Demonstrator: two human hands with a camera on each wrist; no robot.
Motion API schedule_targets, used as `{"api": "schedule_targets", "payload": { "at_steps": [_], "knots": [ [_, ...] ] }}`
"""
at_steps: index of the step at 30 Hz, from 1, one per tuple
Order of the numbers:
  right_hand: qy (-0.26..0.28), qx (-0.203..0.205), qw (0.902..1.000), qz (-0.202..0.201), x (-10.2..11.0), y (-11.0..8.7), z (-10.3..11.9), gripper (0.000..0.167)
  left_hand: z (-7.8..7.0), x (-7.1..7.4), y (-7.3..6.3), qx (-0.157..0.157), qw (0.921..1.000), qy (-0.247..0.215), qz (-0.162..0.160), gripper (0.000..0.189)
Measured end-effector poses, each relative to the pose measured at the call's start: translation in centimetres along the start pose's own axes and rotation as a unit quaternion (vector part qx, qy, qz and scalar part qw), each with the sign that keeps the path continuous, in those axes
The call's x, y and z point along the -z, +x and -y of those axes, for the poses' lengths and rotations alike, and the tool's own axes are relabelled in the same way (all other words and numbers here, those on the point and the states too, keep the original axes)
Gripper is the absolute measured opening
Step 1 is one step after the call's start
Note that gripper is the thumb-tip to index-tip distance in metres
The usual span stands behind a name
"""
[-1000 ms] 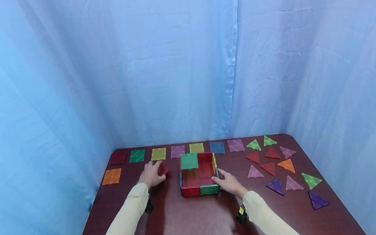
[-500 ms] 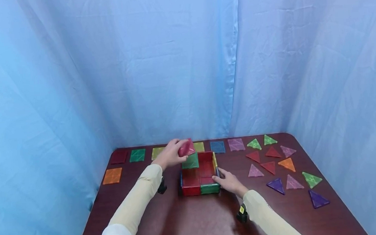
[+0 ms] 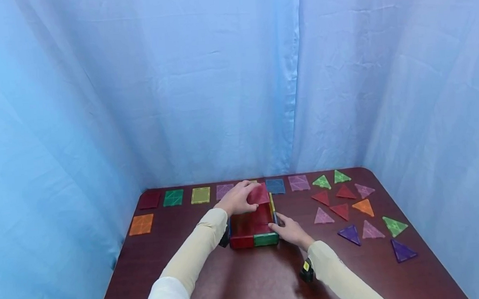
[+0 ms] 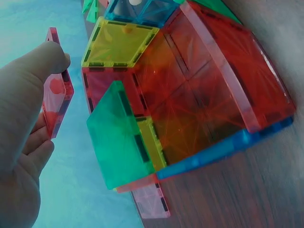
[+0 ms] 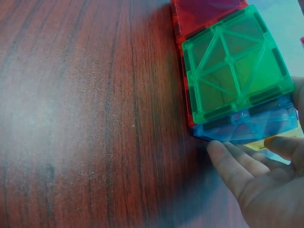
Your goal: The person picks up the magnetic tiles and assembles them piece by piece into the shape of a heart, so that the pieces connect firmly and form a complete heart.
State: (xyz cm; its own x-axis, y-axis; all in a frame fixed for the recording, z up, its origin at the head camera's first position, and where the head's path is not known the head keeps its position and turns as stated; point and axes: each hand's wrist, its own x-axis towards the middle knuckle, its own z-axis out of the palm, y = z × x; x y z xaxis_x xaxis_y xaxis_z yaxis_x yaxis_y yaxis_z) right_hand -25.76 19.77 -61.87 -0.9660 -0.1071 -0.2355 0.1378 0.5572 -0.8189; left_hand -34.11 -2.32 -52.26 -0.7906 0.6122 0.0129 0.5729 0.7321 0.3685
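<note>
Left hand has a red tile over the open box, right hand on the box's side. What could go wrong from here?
1. The left hand pinches the red square tile above the tile box; lowered crooked, it could likely knock the upright walls inward.
2. The right hand only touches the near right corner with its fingertips, so the box may slide on the table.

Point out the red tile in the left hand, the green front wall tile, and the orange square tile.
red tile [image 3: 258, 194], head view, its flat face.
green front wall tile [image 5: 235, 61], right wrist view, centre.
orange square tile [image 3: 141, 224], head view, centre.
</note>
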Motion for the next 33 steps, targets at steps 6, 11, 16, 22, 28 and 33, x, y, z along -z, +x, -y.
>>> {"api": "schedule_targets", "payload": {
  "at_steps": [6, 11, 16, 22, 28, 33],
  "knots": [
    [0.002, 0.001, 1.0000, 0.001, -0.4, 0.1, -0.2, 0.068, -0.6, -0.8, 0.6, 0.018, 0.9997, -0.010, 0.014, 0.073],
    [0.005, 0.011, 0.9999, 0.003, -0.6, 0.2, -0.4, 0.067, -0.9, -1.9, 1.1, 0.041, 0.9985, -0.017, 0.032, 0.076],
    [0.003, 0.012, 0.9999, 0.003, -0.8, 0.2, -0.4, 0.066, -1.0, -2.9, 1.2, 0.040, 0.9983, 0.022, 0.035, 0.076],
    [0.005, 0.015, 0.9999, 0.000, -0.7, 0.2, -0.5, 0.066, -0.5, -3.4, 1.0, 0.029, 0.9977, 0.052, 0.032, 0.067],
    [0.008, 0.012, 0.9999, 0.000, -0.4, 0.2, -0.5, 0.067, -0.1, -3.3, 0.6, 0.039, 0.9962, 0.066, 0.042, 0.071],
    [0.016, 0.012, 0.9998, -0.004, -0.3, 0.1, -0.6, 0.066, 0.0, -3.5, 0.5, 0.033, 0.9958, 0.077, 0.037, 0.068]
  ]
}}
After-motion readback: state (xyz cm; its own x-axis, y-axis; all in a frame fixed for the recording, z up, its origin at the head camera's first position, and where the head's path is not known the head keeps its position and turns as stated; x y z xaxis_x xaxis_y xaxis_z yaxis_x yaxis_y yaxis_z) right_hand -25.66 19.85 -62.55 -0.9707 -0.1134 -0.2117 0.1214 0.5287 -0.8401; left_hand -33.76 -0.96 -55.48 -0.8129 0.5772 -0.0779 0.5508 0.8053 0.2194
